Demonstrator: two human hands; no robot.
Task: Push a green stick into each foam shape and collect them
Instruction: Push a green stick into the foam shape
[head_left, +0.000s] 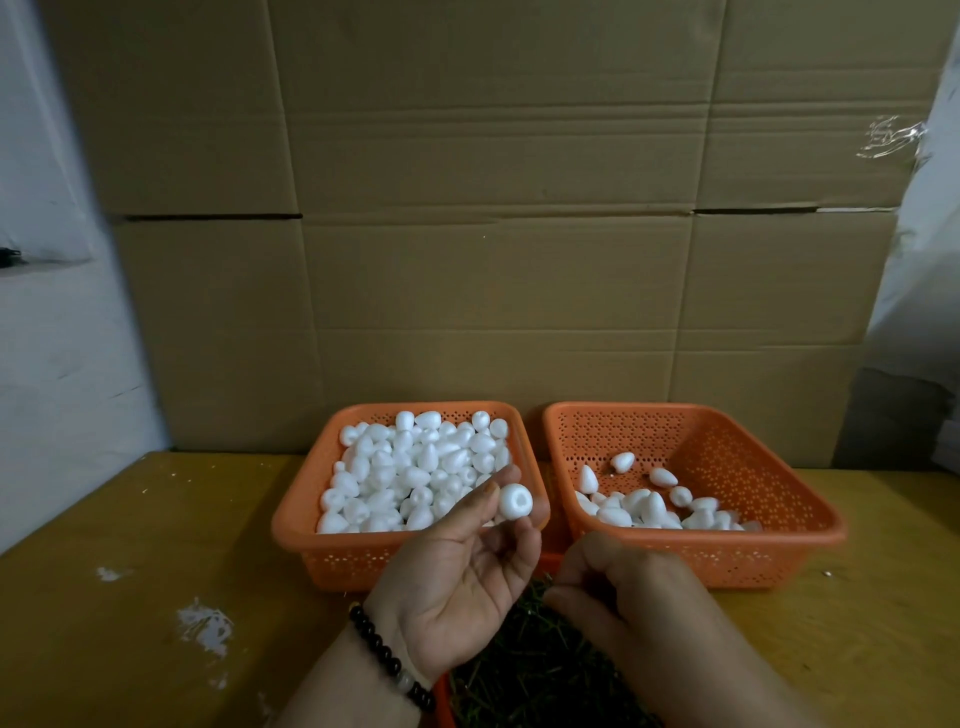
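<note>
Flattened cardboard (493, 208) stands behind a paint-flecked yellow table (156, 597).

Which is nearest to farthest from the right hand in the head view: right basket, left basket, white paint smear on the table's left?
From the right hand:
1. Right basket, directly behind the hand, its front wall just beyond the knuckles.
2. Left basket, across to the left, behind the left hand.
3. White paint smear, far left on the table.

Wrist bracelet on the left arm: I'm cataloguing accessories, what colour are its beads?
Mostly black beads, one pale; head view.
</note>
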